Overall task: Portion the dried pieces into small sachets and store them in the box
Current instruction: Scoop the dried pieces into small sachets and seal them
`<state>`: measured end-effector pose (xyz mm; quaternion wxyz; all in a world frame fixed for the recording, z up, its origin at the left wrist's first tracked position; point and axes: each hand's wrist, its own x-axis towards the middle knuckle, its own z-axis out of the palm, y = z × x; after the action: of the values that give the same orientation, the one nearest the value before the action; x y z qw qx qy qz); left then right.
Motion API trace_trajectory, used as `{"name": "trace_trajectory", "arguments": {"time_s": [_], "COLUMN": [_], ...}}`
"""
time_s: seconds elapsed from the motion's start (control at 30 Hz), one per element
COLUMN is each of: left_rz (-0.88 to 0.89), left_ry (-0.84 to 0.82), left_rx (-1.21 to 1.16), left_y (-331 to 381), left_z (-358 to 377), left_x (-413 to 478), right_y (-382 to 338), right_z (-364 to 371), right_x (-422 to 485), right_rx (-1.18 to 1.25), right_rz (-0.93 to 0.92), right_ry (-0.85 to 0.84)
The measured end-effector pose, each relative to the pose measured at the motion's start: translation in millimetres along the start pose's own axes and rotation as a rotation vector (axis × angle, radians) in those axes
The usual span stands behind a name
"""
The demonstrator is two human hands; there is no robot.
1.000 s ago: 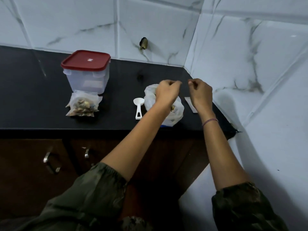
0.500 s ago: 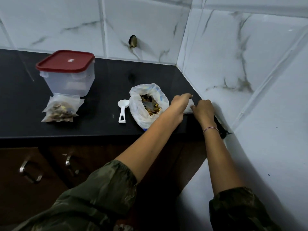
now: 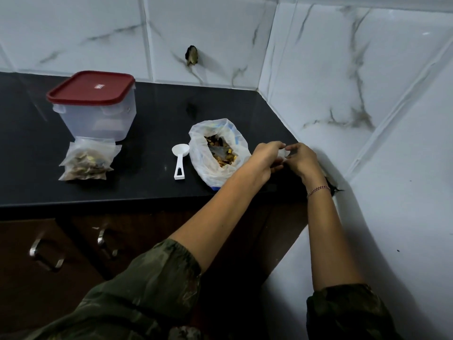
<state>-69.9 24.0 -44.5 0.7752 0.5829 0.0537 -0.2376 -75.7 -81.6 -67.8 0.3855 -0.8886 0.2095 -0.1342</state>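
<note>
Your left hand (image 3: pixel 266 159) and right hand (image 3: pixel 302 161) meet at the right end of the counter (image 3: pixel 152 133), near the wall. Both pinch one small white sachet (image 3: pixel 282 153) between the fingertips. Just left of them the bag (image 3: pixel 208 173) lies open, dried pieces (image 3: pixel 221 158) showing inside. The scoop (image 3: pixel 180 159) sits beside the bag. Well left, the filled sachets (image 3: pixel 88 159) lie against the front of the box (image 3: pixel 98 116), which has its red lid (image 3: pixel 90 88) on.
</note>
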Motion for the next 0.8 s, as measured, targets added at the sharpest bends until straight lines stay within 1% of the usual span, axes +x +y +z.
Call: {"name": "trace_trajectory", "arguments": {"time_s": [0.13, 0.27, 0.33, 0.4, 0.47, 0.57, 0.7, 0.8], "left_rz": [0.032, 0.096, 0.153, 0.234, 0.349, 0.512, 0.667, 0.770], "left_ry": [-0.031, -0.111, -0.149, -0.145, -0.076, 0.073, 0.202, 0.271], "left_rx": [-0.089, -0.186, -0.203, -0.186, -0.081, 0.167, 0.372, 0.486], "left_y": [3.0, 15.9, 22.4, 27.9, 32.6, 36.4, 42.8, 45.0], "left_z": [-5.6, -13.0, -18.9, -27.7, -39.2, -62.9, -101.1, -129.5], "left_x": [-7.2, -21.9, -29.6, -35.3, -42.0, -52.9, -64.8, -68.7], "right_y": [0.4, -11.3, -22.3, -35.0, -46.8, -61.2, -78.3, -88.9], "right_z": [-2.8, -8.1, -9.3, -8.5, -6.3, -0.4, 11.9, 23.5], "right_x": [-12.3, -22.0, -29.2, -37.4, -45.0, -57.1, -71.5, -79.6], "right_rx": [0.246, 0.412, 0.481, 0.526, 0.576, 0.641, 0.778, 0.884], "right_rz": [0.021, -0.013, -0.044, -0.081, -0.125, -0.189, -0.207, -0.176], "right_ry": [0.012, 0.128, 0.155, 0.152, 0.124, 0.077, 0.005, -0.073]}}
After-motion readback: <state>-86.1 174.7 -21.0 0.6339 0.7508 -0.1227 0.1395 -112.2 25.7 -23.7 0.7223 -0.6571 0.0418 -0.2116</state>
